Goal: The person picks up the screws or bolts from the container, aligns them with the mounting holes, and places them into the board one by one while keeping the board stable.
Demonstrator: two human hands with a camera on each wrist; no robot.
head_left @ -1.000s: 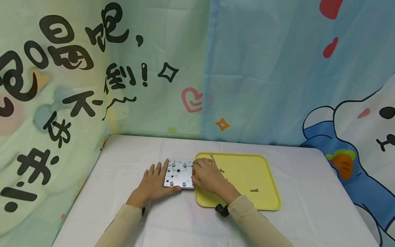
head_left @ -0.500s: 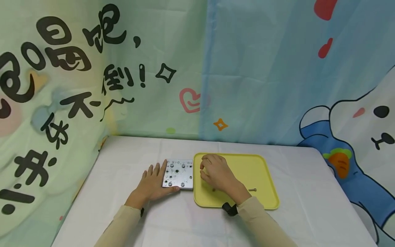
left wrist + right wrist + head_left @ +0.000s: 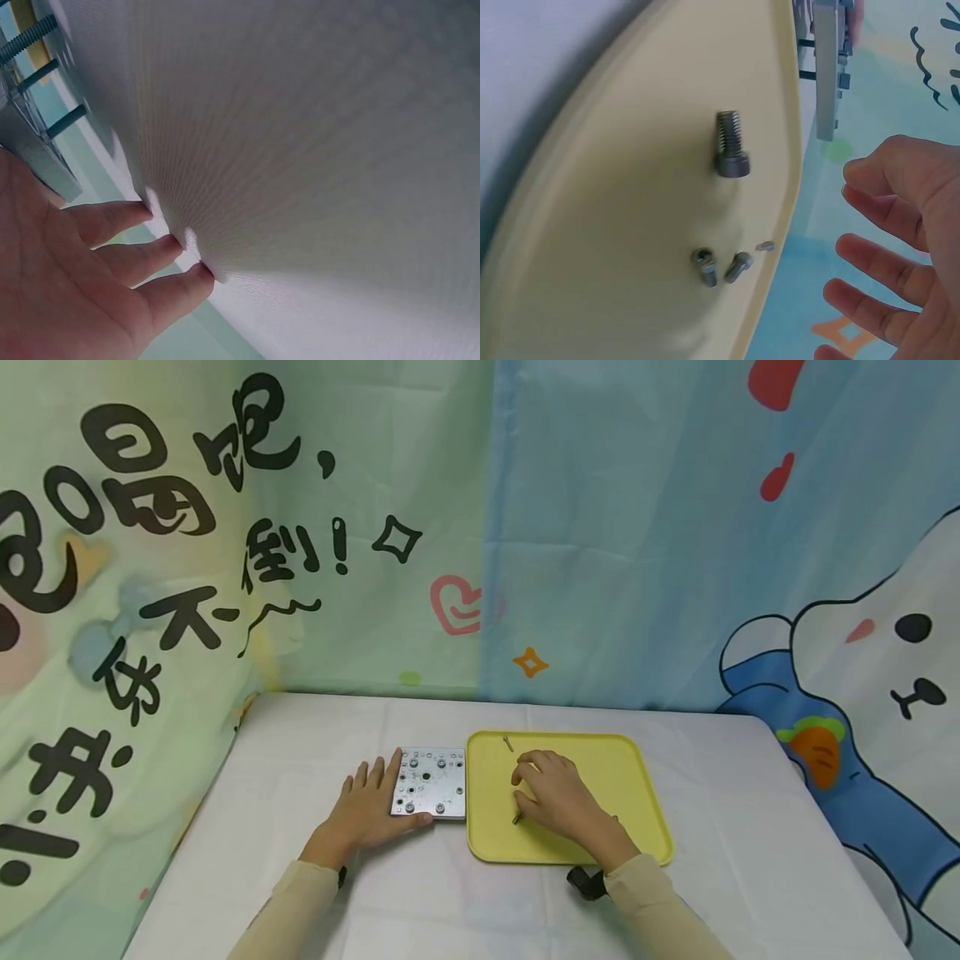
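My left hand [image 3: 363,806] lies beside a silver metal plate [image 3: 431,792], its index finger and thumb spread along the plate's left and near edges. The plate has several holes and screws in its top. From below, the left wrist view has threaded screw shafts [image 3: 66,121] sticking out under it. Over the yellow tray [image 3: 600,756] hovers my right hand [image 3: 558,793], fingers loosely bent, nothing between them. Beneath it a socket head screw [image 3: 733,146] lies on the tray, with several more screws [image 3: 739,267] farther off in the right wrist view.
The tray's left edge adjoins the plate. One screw [image 3: 507,743] lies near the tray's far left corner. A white cloth [image 3: 360,910] covers the table, and a printed curtain [image 3: 600,568] hangs along its far side.
My right hand has left the plate's right edge and moved rightward and nearer over the tray, its fingers loosening. My left hand stays at the plate.
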